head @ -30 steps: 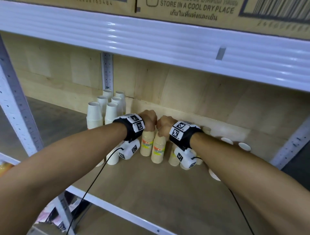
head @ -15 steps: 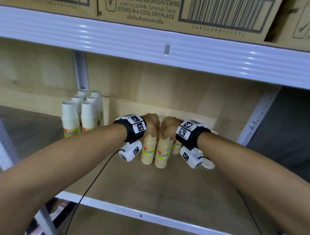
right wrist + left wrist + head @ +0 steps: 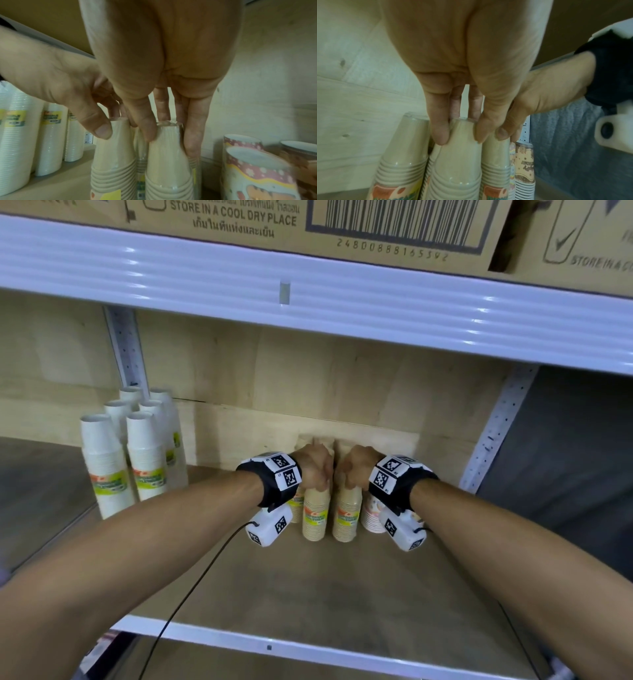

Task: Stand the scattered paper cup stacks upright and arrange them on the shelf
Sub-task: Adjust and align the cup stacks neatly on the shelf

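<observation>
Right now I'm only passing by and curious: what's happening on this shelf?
A person is tidying wrapped stacks of paper cups on the shelf. The left hand grips the top of one tan cup stack, and the right hand grips the top of the tan stack beside it; both stand upright near the back wall. White cup stacks stand grouped to the left, and patterned cups sit to the right.

Above you: cartons on a white beam

You see a cardboard carton (image 3: 376, 227) printed with a barcode and "STORE IN A COOL DRY PLACE" resting on the white beam (image 3: 308, 302); a second carton (image 3: 575, 237) sits just beside it, right.
</observation>
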